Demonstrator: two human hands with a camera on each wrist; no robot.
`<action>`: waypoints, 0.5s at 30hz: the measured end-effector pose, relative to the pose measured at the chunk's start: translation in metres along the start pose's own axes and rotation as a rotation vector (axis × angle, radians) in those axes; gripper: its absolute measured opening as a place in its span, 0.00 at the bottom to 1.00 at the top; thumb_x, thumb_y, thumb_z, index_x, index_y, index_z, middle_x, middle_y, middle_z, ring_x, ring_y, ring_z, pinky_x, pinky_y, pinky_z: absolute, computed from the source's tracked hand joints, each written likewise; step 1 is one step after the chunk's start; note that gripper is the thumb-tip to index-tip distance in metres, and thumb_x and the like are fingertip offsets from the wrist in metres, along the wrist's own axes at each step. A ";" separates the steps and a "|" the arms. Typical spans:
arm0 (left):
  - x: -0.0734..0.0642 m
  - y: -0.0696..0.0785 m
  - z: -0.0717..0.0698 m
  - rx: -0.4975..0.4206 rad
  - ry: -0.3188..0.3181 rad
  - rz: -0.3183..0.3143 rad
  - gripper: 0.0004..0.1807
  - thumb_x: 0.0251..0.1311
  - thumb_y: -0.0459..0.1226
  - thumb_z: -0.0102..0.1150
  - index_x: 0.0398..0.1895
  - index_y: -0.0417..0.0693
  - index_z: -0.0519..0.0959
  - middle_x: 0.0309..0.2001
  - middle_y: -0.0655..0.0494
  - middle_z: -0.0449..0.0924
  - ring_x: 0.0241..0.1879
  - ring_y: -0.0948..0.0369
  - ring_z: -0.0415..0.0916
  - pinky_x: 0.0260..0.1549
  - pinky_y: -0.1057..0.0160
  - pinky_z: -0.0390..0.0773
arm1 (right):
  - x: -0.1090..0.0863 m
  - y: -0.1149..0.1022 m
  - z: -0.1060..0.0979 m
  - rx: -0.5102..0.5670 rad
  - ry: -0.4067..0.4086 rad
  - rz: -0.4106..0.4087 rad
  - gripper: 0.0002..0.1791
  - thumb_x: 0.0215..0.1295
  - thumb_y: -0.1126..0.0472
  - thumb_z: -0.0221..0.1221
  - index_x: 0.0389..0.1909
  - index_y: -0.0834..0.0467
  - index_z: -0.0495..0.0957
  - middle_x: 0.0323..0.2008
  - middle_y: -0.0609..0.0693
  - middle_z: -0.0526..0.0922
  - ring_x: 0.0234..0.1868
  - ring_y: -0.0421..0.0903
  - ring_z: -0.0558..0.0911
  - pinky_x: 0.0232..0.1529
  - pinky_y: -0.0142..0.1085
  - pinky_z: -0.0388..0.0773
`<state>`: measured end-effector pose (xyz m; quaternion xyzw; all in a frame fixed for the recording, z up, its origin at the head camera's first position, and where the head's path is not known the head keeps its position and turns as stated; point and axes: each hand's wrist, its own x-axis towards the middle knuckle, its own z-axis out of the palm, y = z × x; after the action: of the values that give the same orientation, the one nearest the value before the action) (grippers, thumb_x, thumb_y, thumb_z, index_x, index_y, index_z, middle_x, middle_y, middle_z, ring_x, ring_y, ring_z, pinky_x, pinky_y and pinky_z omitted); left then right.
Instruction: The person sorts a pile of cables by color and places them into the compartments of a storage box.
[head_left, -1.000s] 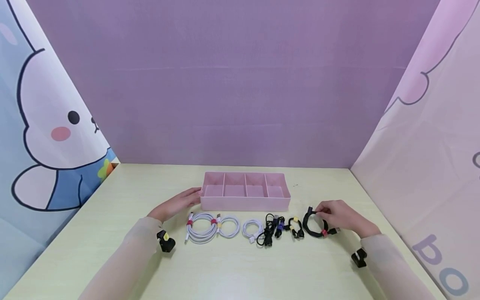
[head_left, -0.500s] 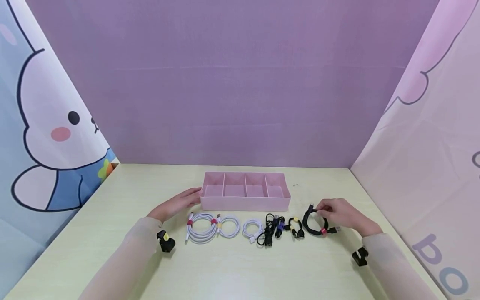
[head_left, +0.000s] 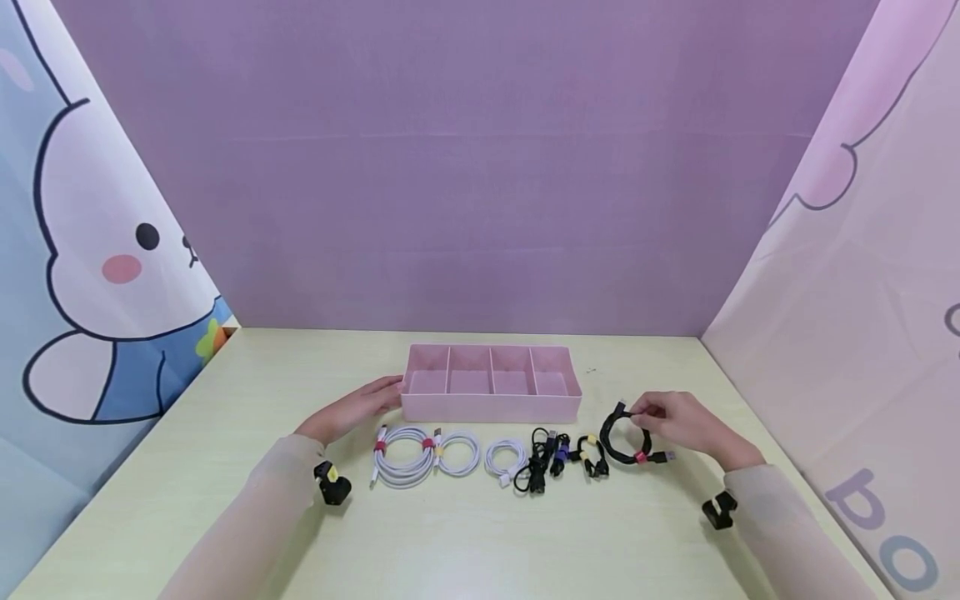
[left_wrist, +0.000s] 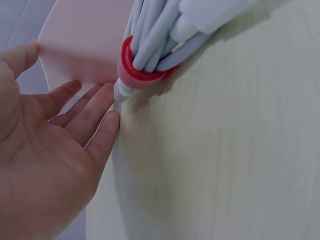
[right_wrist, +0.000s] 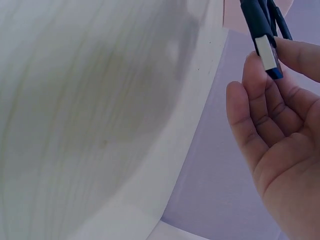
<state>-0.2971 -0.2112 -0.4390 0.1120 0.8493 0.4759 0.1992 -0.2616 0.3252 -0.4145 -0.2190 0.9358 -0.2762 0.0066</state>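
My right hand pinches a coiled black USB cable with a red tie between thumb and fingers, right of the row of cables. In the right wrist view its USB plug hangs in front of the fingers. At the middle of the table stands a pink divided box with several compartments that show no contents. My left hand rests against the box's left end, fingers extended. The left wrist view shows the thumb and fingertips at the box wall, beside a red-tied white cable.
In front of the box lie a large white cable coil, a white coil with a yellow tie, another white coil, a black cable bundle, a purple-tied one and a yellow-tied one. A purple panel rises behind.
My right hand has lifted the red-tied black cable slightly, and the coil has shifted up and left. The left hand and the box have stayed in place.
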 end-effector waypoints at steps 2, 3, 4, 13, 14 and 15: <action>0.000 0.000 0.000 -0.002 -0.005 0.001 0.38 0.76 0.59 0.38 0.81 0.51 0.50 0.74 0.46 0.63 0.73 0.45 0.57 0.70 0.32 0.41 | 0.000 0.000 0.000 0.003 0.007 0.004 0.08 0.71 0.59 0.61 0.41 0.60 0.84 0.33 0.47 0.85 0.33 0.38 0.78 0.36 0.35 0.78; 0.000 0.000 0.000 -0.002 -0.007 0.002 0.38 0.76 0.59 0.38 0.81 0.50 0.50 0.74 0.46 0.63 0.73 0.44 0.57 0.70 0.32 0.41 | 0.001 0.000 0.000 0.005 0.013 0.007 0.08 0.71 0.59 0.61 0.41 0.60 0.84 0.33 0.47 0.85 0.33 0.38 0.79 0.37 0.35 0.78; 0.000 0.000 0.000 -0.001 -0.006 0.002 0.38 0.76 0.58 0.38 0.81 0.50 0.50 0.74 0.46 0.63 0.73 0.44 0.57 0.70 0.32 0.41 | 0.001 -0.001 -0.001 0.009 0.016 0.009 0.08 0.71 0.59 0.61 0.41 0.60 0.84 0.33 0.47 0.85 0.33 0.38 0.79 0.37 0.35 0.77; 0.002 -0.001 -0.001 0.017 -0.008 -0.001 0.40 0.75 0.61 0.38 0.81 0.50 0.49 0.74 0.45 0.63 0.73 0.44 0.57 0.69 0.31 0.41 | 0.003 -0.002 -0.002 0.053 0.039 0.029 0.09 0.71 0.57 0.61 0.42 0.59 0.83 0.33 0.48 0.84 0.34 0.40 0.78 0.38 0.35 0.76; 0.002 -0.001 -0.001 0.016 -0.007 -0.004 0.40 0.75 0.61 0.38 0.81 0.50 0.49 0.74 0.45 0.62 0.73 0.44 0.57 0.69 0.31 0.41 | 0.004 -0.002 -0.002 0.055 0.039 0.032 0.09 0.72 0.57 0.61 0.42 0.59 0.83 0.33 0.48 0.84 0.34 0.40 0.78 0.38 0.35 0.76; 0.002 -0.001 -0.001 0.017 -0.005 -0.008 0.41 0.74 0.62 0.38 0.81 0.50 0.49 0.74 0.46 0.62 0.73 0.44 0.57 0.69 0.31 0.41 | 0.004 -0.003 -0.002 0.059 0.040 0.035 0.10 0.71 0.56 0.61 0.41 0.59 0.83 0.33 0.48 0.85 0.34 0.40 0.79 0.39 0.35 0.77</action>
<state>-0.2991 -0.2114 -0.4399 0.1117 0.8533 0.4674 0.2024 -0.2641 0.3227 -0.4111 -0.1967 0.9309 -0.3078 -0.0011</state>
